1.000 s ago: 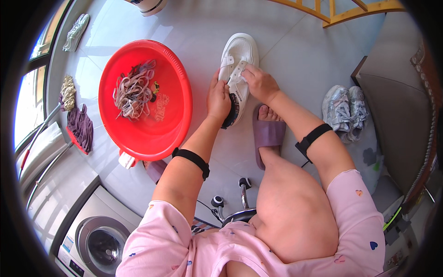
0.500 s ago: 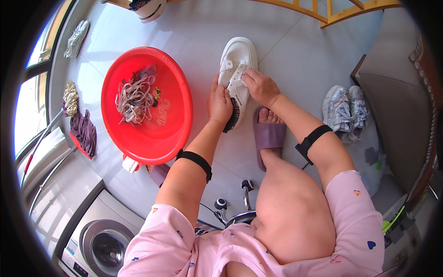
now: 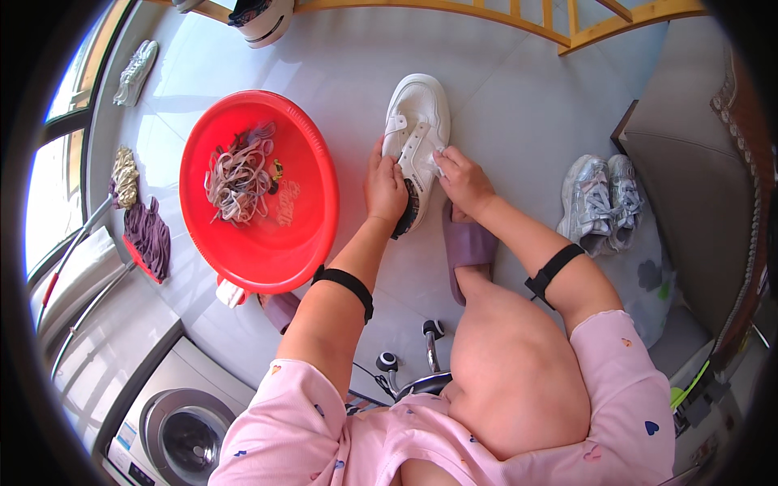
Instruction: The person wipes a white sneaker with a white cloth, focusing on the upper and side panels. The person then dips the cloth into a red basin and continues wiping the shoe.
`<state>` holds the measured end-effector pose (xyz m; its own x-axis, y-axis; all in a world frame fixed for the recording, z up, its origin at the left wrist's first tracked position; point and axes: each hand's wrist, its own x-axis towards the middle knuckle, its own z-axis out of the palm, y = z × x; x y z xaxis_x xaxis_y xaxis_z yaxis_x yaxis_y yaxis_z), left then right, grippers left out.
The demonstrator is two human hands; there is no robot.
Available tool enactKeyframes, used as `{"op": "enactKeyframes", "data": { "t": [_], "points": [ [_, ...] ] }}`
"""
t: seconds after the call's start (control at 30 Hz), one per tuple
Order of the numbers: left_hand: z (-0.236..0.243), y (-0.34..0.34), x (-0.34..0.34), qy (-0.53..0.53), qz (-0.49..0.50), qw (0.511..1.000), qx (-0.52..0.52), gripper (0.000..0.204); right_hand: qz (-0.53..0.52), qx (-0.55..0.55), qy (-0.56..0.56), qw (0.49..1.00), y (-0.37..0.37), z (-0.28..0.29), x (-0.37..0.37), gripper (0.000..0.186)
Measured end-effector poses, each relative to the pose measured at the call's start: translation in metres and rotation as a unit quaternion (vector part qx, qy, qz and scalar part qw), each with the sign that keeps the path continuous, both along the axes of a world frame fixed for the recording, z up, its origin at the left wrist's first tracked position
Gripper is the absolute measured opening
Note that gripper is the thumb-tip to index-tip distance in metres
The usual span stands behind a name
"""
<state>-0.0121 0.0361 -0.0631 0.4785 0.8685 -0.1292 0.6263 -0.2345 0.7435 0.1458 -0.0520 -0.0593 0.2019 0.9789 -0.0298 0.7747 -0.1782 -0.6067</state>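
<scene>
A white sneaker without laces in its eyelets is held above the floor, its toe pointing away from me. My left hand is closed on the heel part from the left, by the dark patterned panel. At the right side of the sneaker, my right hand pinches a small white cloth-like piece against the eyelet flap; most of it is hidden by the fingers. Left of the sneaker stands a red basin with a tangled heap of shoelaces inside.
A pair of pale sneakers stands at the right beside a grey-brown upholstered piece. Mop heads lie along the left wall, near a washing machine. A wooden rack crosses the far edge, with another white shoe beside it.
My right hand has moved slightly down and right along the sneaker's side, with the white piece. The left hand keeps its hold. The whole view has shifted a little.
</scene>
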Motion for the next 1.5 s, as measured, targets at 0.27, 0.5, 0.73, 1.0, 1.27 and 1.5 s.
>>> {"op": "enactKeyframes", "data": {
  "t": [0.27,0.5,0.73,1.0,1.27,1.5],
  "points": [
    [0.000,-0.003,0.001,-0.007,0.006,1.000,-0.004,0.014,-0.007,0.087,-0.033,0.996,0.046,0.005,0.009,0.023],
    [0.003,-0.001,0.003,-0.003,0.004,1.000,0.004,0.012,0.065,-0.013,-0.003,0.998,0.044,0.009,0.002,0.014],
    [0.006,-0.002,0.003,-0.019,0.006,1.000,-0.011,0.011,0.011,0.104,0.019,0.994,0.044,0.016,0.013,0.014],
    [0.004,-0.001,0.003,-0.015,0.005,1.000,-0.007,0.013,0.058,0.008,-0.074,0.996,0.062,-0.001,0.015,0.014],
    [0.005,-0.002,0.003,-0.008,0.008,1.000,-0.029,0.011,0.067,0.000,-0.010,0.998,0.035,0.015,0.013,0.015],
    [0.007,-0.003,0.003,-0.021,0.005,1.000,-0.001,0.008,0.002,0.080,0.035,0.996,0.037,0.016,0.019,0.019]
  ]
}}
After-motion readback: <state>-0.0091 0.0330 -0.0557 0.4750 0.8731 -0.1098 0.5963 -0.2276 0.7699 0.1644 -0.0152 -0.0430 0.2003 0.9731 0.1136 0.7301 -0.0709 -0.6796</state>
